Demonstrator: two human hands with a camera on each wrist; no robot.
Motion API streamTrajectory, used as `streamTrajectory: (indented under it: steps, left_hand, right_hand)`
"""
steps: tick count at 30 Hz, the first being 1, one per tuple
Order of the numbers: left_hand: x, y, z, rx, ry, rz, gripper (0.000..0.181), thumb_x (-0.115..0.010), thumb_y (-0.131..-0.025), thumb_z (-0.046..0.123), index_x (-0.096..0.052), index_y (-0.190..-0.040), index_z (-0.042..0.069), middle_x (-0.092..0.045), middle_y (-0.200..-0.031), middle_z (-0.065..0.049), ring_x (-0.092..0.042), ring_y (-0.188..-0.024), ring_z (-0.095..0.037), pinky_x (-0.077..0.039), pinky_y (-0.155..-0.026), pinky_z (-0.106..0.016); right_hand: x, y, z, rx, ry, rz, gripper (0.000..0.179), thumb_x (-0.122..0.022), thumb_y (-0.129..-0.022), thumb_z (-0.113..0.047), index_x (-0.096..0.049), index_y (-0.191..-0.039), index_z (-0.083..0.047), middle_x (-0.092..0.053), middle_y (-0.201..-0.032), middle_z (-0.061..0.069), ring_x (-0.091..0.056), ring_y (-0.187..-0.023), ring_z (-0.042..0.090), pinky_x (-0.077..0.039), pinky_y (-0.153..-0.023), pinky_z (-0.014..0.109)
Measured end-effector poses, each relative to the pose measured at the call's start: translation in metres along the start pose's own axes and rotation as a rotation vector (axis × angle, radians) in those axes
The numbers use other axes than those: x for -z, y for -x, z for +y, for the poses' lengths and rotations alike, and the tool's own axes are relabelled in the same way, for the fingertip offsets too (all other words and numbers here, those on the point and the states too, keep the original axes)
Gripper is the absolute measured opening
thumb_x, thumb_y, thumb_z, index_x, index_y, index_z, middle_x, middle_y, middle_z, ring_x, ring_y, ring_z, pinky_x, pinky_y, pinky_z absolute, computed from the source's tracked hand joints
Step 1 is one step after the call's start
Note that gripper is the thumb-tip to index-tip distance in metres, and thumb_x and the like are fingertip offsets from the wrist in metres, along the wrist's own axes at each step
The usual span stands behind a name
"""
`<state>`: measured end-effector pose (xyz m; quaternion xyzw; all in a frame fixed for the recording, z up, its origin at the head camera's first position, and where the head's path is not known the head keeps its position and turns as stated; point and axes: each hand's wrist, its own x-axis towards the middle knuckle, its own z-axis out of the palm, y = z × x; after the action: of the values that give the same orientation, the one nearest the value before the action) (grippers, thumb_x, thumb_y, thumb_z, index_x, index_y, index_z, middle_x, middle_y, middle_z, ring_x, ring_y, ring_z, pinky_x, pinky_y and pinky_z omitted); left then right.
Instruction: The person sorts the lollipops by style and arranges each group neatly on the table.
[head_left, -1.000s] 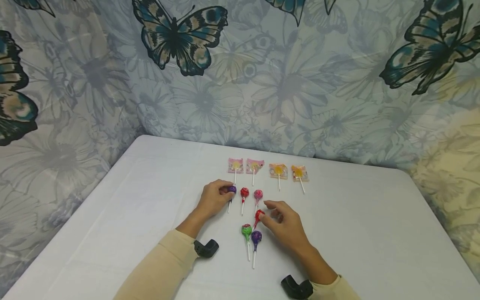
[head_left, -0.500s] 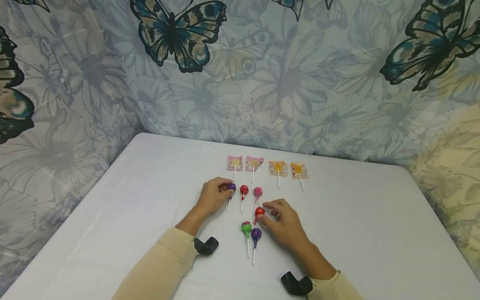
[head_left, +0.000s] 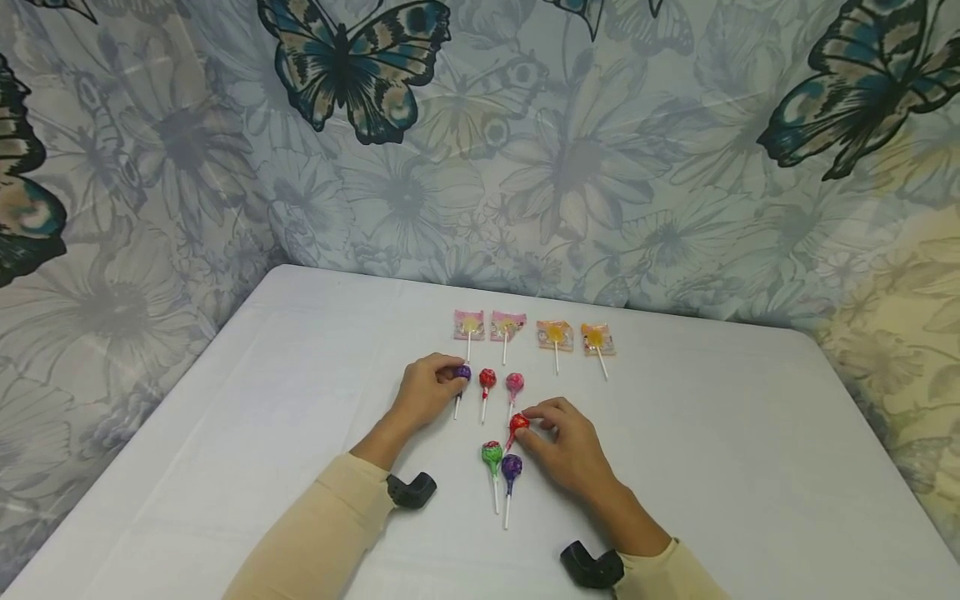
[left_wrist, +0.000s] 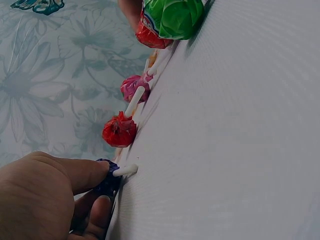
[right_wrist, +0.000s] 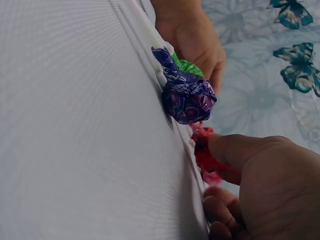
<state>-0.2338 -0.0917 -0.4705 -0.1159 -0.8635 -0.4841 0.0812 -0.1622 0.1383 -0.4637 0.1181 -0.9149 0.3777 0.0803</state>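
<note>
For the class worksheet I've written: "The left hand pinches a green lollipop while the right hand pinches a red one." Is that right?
Not quite: the lollipop's colour is wrong. The left hand pinches a purple lollipop, as the head view shows, while the right hand pinches a red lollipop.

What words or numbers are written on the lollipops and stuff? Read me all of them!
None can be read.
Green lollipop: bits of print at its side, too blurred.
Pink flat wrappers and orange flat wrappers: markings too small.
Purple lollipop in the left hand, red lollipop in the right hand: partly hidden by fingers, no readable lettering.
</note>
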Motion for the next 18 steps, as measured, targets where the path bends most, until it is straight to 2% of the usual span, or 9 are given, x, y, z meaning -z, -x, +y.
streamTrajectory:
  steps: [5,10,18]
  left_hand:
    - [-0.0004,0.0001,-0.0001,0.008,0.000,0.003,0.026,-0.075,-0.082,0.002,-0.072,-0.107,0.001,-0.061,-0.082,-0.002,-0.054,-0.072,-0.015,-0.048,-0.065,-0.029]
    - [-0.0010,0.0003,-0.0009,0.017,0.001,0.002,0.025,-0.075,-0.082,0.002,-0.072,-0.107,0.001,-0.060,-0.081,-0.002,-0.054,-0.071,-0.014,-0.048,-0.065,-0.029]
    - [-0.0008,0.0002,0.0003,0.029,-0.001,-0.006,0.025,-0.075,-0.083,0.002,-0.072,-0.108,0.002,-0.060,-0.082,-0.002,-0.054,-0.072,-0.015,-0.048,-0.066,-0.029]
  right_hand:
    - [0.0007,0.0020,0.0012,0.022,-0.062,0.015,0.024,-0.078,-0.081,-0.008,-0.073,-0.103,-0.015,-0.063,-0.088,-0.009,-0.053,-0.078,0.013,-0.046,-0.069,0.032]
    - [0.0011,0.0030,0.0025,0.037,-0.120,0.032,0.026,-0.077,-0.082,-0.007,-0.072,-0.106,-0.012,-0.065,-0.087,-0.008,-0.057,-0.079,0.011,-0.048,-0.070,0.031]
    - [0.0041,0.0022,0.0000,0.112,-0.194,0.114,0.028,-0.075,-0.084,-0.006,-0.069,-0.111,-0.007,-0.069,-0.100,-0.002,-0.064,-0.085,0.011,-0.053,-0.078,0.033]
